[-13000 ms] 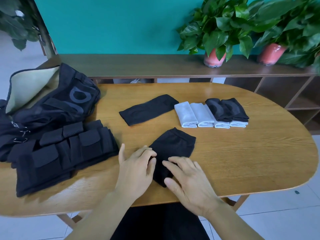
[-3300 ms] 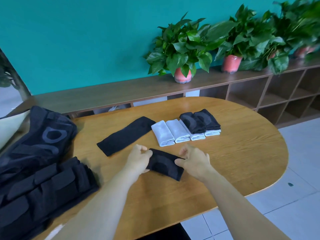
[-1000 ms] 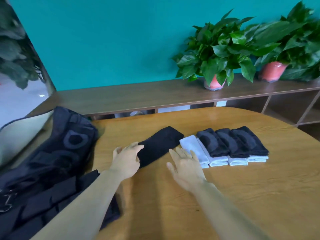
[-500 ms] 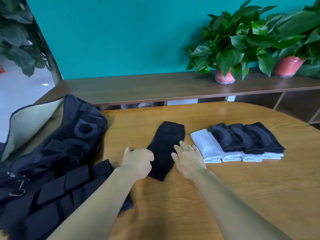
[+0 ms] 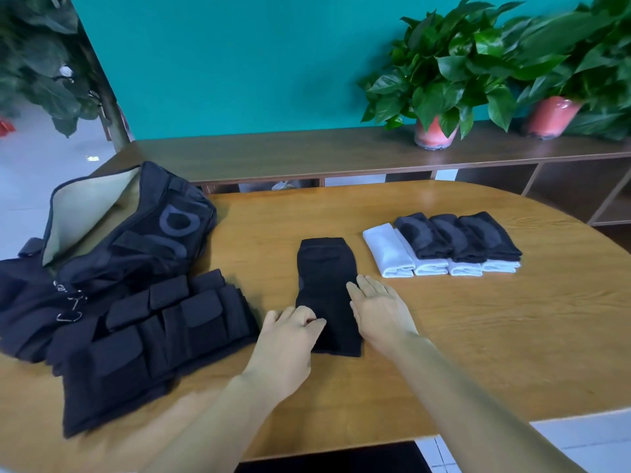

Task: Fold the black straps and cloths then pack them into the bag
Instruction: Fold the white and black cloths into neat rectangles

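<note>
— Where are our hands? 
— The left hand [image 5: 290, 332] has its fingers curled onto the near left edge of the black cloth [image 5: 327, 295] — it looks like a pinch, though the blur keeps us from being sure how much fabric is in it. The right hand [image 5: 377, 310] lies flat, fingers straight, along the cloth's right edge.

— And what has changed? 
— A second ago this cloth lay slantwise across the table [image 5: 478, 336]; half a second ago we had swung it nearly square to us. Now it lies lengthwise, running away from us, with both hands at its near end. The row to the right has changed too: the folded black cloths [image 5: 457, 237] number three on top of the white cloths [image 5: 389, 254], where a few seconds back there were two.

— So where does that leave us? 
— We judge this to be the last loose cloth, squared up for its first fold — near end over to far end, most likely. Nothing is packed yet. The bag [image 5: 136, 233] lies at the left with its flap open, and the black straps [image 5: 153, 336] lie stacked in front of it, touching it.
</note>
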{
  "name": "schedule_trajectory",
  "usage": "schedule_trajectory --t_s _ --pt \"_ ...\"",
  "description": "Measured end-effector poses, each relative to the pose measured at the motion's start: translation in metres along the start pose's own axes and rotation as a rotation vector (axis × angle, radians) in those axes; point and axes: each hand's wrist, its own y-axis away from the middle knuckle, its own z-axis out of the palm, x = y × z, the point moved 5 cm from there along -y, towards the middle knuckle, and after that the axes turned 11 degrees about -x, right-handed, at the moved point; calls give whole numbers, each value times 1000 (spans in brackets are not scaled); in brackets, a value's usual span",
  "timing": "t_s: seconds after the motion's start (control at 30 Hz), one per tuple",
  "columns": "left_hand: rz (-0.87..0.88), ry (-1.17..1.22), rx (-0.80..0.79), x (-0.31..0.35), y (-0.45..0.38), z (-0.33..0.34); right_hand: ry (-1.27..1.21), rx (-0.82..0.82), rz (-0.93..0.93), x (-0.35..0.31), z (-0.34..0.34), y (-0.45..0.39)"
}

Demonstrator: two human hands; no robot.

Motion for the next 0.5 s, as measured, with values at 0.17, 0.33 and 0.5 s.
schedule_trajectory --t_s 0.17,0.33,0.5 --pt "65 -22 76 15 25 13 -24 -18 -3 2 3 27" --pt "143 -16 248 17 32 5 -55 45 -61 5 -12 56" --pt "61 -21 4 15 16 11 13 -133 -121 -31 -10 67"
